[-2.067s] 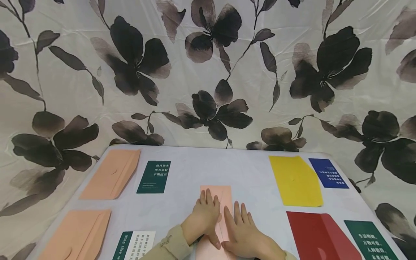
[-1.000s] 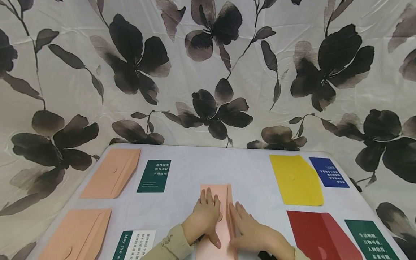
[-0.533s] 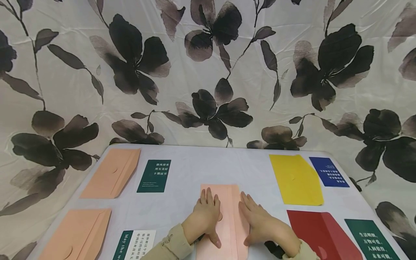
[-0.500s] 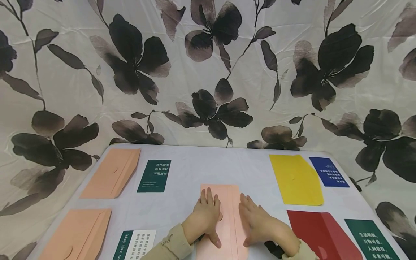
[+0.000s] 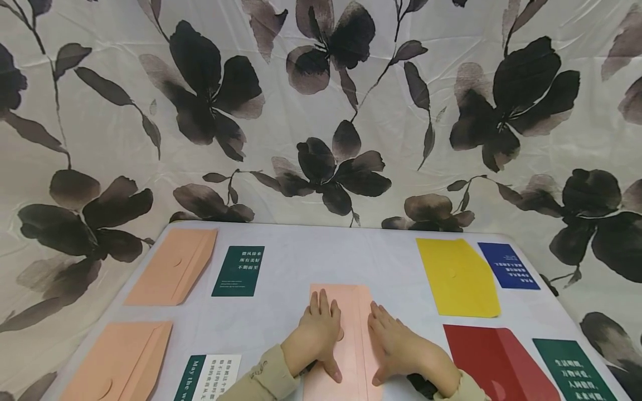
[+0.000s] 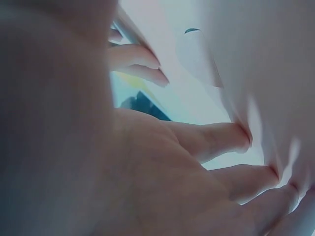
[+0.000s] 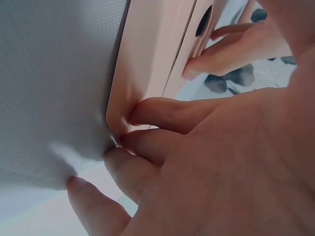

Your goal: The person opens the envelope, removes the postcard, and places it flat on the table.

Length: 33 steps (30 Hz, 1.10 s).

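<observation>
A pale pink envelope [image 5: 353, 314] lies flat in the middle of the white table, its flap spread out to the right past a long crease. My left hand [image 5: 313, 338] rests on the envelope's left part with fingers extended. Beside the notch, the thumb is spread from the fingers. At the flap's right edge, my right hand [image 5: 401, 346] touches down with straight fingers. In the right wrist view, some fingertips [image 7: 138, 114] press on the flap's rounded corner and others on the tablecloth. The left wrist view shows the left fingertips [image 6: 243, 140] against the paper.
Two peach envelopes [image 5: 170, 267] lie at left, near a green card [image 5: 238, 271] and a green-and-white card [image 5: 215, 376]. At right are a yellow envelope [image 5: 456, 278], a blue card [image 5: 509, 266], a red envelope [image 5: 494, 359] and another green card [image 5: 574, 367]. A floral cloth hangs behind.
My right hand has moved right, turning the pink envelope's flap from folded over to lying outward. During the last half second it has barely shifted. My left hand has stayed in place.
</observation>
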Tool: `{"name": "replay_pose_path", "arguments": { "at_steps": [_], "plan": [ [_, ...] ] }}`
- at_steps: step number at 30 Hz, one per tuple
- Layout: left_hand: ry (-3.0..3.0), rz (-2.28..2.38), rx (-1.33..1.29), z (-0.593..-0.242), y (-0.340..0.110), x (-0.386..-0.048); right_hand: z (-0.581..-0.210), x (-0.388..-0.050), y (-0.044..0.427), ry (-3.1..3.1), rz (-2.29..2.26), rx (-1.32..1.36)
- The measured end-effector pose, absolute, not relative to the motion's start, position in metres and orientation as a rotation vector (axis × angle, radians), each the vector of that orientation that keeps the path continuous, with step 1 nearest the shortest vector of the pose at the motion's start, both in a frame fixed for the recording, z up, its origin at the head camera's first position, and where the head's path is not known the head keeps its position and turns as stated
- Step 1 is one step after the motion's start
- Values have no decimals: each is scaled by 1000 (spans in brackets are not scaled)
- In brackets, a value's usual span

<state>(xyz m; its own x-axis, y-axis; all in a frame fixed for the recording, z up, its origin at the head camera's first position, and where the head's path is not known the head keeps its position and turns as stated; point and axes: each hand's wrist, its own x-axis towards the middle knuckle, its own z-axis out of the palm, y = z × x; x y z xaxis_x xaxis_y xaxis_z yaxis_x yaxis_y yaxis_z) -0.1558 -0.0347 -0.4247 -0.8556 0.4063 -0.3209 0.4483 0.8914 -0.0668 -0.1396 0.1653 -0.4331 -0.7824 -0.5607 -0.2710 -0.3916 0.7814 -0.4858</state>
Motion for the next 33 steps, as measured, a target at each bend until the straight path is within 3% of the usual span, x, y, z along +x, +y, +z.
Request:
{"name": "replay_pose_path", "arguments": {
  "at_steps": [33],
  "plan": [
    [2810, -119, 578, -437, -21, -147, -434, -132, 158, 2620, -451, -757]
  ]
}}
